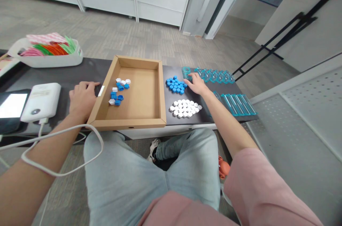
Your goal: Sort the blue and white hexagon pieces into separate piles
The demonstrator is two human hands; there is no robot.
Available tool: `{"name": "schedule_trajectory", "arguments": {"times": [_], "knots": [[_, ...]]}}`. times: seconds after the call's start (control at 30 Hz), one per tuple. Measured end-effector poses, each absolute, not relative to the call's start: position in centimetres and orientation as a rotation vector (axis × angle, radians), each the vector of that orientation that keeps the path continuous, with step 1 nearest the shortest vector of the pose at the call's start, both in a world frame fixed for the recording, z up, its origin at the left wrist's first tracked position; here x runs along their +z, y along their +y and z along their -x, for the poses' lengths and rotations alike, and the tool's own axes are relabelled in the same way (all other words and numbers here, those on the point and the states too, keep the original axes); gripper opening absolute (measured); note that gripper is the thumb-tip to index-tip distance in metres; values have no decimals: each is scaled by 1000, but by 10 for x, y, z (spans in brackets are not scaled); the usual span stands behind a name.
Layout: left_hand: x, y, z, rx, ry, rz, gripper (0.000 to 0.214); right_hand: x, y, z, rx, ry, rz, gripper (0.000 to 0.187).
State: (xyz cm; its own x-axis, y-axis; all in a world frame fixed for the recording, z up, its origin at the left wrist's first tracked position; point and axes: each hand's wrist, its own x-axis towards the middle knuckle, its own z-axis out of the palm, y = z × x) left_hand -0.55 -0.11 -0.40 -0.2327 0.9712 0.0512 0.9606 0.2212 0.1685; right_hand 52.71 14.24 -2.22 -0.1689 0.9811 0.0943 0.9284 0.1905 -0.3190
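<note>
My left hand lies on the dark table just left of a shallow cardboard tray, its fingers stretched toward the tray's side and holding nothing. Inside the tray, small blue hexagonal pieces and white ones sit in a loose cluster on the left. Beyond the tray's right side, my right hand has its thumb and fingertips closed at the corner of a clear teal plastic piece. Close under that hand is a group of blue hexagonal pieces. White hexagonal pieces lie nearer to me.
Clear teal scalloped pieces stand in a row at the far right, with teal tubes nearer. On the left are a white basket of colourful strips, a white power bank and a phone. A white cable loops over my left forearm.
</note>
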Motion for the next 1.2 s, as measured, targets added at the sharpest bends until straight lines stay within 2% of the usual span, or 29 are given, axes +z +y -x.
{"name": "schedule_trajectory", "arguments": {"times": [0.2, 0.33, 0.53, 0.7, 0.83, 1.03, 1.13, 1.2], "knots": [[-5, -1, 7, 267, 2387, -1929, 75, -22, 158, -527, 247, -2221, 1741, 86], [-5, -2, 7, 245, 2398, -1919, 75, -19, 179, -512, 283, -2212, 1837, 92], [-4, -1, 9, 214, 2403, -1920, 73, -23, 197, -495, 372, -2212, 1980, 90], [-3, 0, 8, 186, 2405, -1903, 76, -30, 197, -500, 383, -2194, 1930, 97], [-4, -1, 8, 202, 2410, -1904, 77, -22, 190, -499, 343, -2151, 1887, 95], [-4, -2, 8, 215, 2390, -1923, 76, 23, 118, -492, 217, -2193, 1525, 103], [-4, -1, 10, 201, 2383, -1926, 77, 43, 42, -495, 399, -2259, 1291, 100], [-5, -1, 11, 213, 2381, -1929, 76, 46, -12, -500, 649, -2343, 1128, 84]]}}
